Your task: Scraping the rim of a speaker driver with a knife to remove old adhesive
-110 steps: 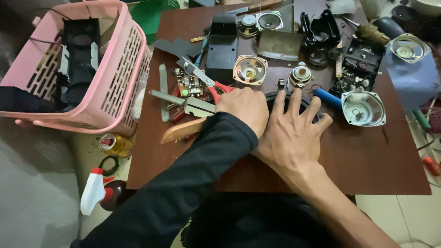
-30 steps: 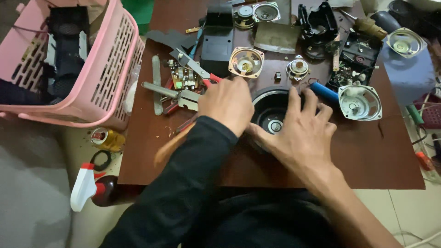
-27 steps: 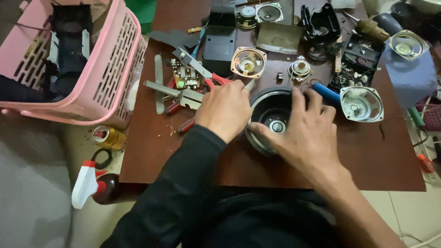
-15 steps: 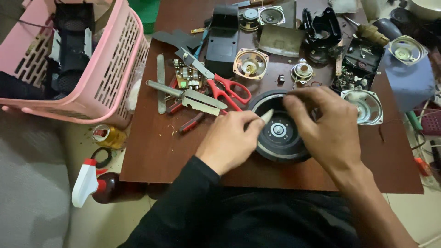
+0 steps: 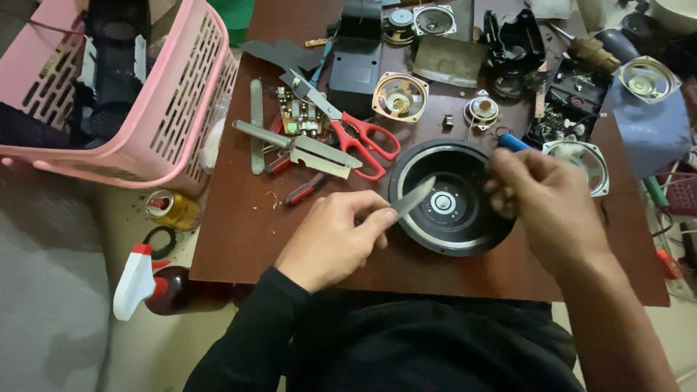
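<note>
Left hand (image 5: 330, 239), lower centre, fingers pinched on a knife (image 5: 414, 197), blade tip over the rim of the black round speaker frame (image 5: 451, 197), which sits centre-right on the brown table (image 5: 239, 232). Right hand (image 5: 548, 207) at the frame's right edge, fingers curled narrow on the rim; a blue-handled tool (image 5: 512, 141) shows just above them.

Labels: a gold can (image 5: 173, 209) with a red mark on the floor, left of the table edge; a dark spray bottle (image 5: 145, 287) with a white-and-red nozzle, lower left. Pink slotted basket (image 5: 156, 109) upper left, overhanging the table's left edge.

Red-handled scissors (image 5: 352, 131), a small saw (image 5: 305, 149) and a green circuit board (image 5: 298, 116) crowd upper centre. Small speakers (image 5: 399, 96) fill the top.

Open room: bare table strip along the near edge, under both hands.
</note>
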